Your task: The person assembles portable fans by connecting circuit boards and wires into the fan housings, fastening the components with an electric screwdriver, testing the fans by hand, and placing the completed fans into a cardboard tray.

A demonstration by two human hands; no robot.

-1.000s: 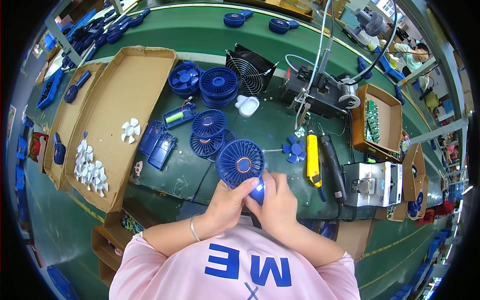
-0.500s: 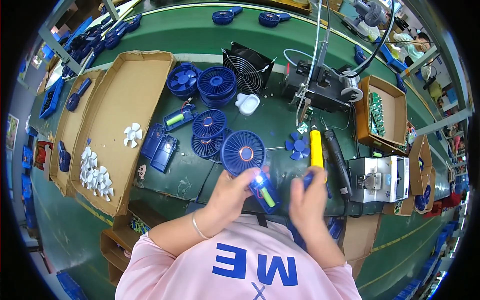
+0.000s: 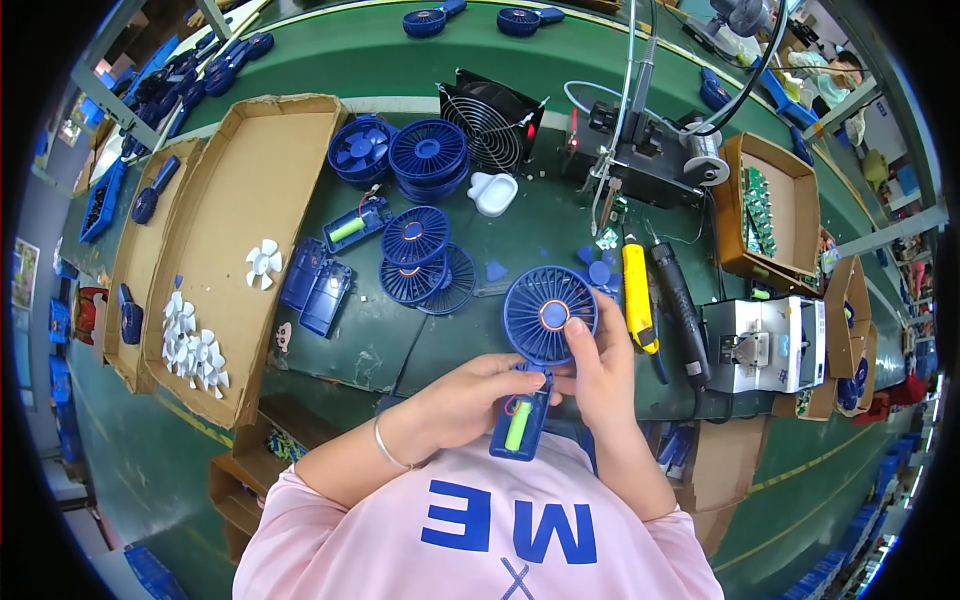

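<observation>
In both my hands is a blue handheld fan [image 3: 551, 312], its round grille up and its handle toward me. The handle is uncovered, showing a green battery [image 3: 518, 427] and a red wire. My left hand [image 3: 478, 398] pinches the top of the handle, just under the grille. Around the right side of the grille is my right hand [image 3: 603, 362], its thumb on the front near the centre ring. Partly hidden behind the right hand lies a blue fan blade [image 3: 601, 274]. A yellow-handled tool [image 3: 638, 300] lies just right of that hand.
Blue grilles [image 3: 415, 238] and open handle shells [image 3: 318, 288] lie to the left. Beyond them is a cardboard tray [image 3: 230, 200] with white blades [image 3: 190, 345]. A black machine with a wire spool [image 3: 705, 165], a black rod-shaped tool [image 3: 680, 300] and a white device [image 3: 765, 345] stand right.
The fan has moved right and slightly toward me. My right hand has come from beside the yellow tool onto the grille. The bright glint near the handle's top is gone.
</observation>
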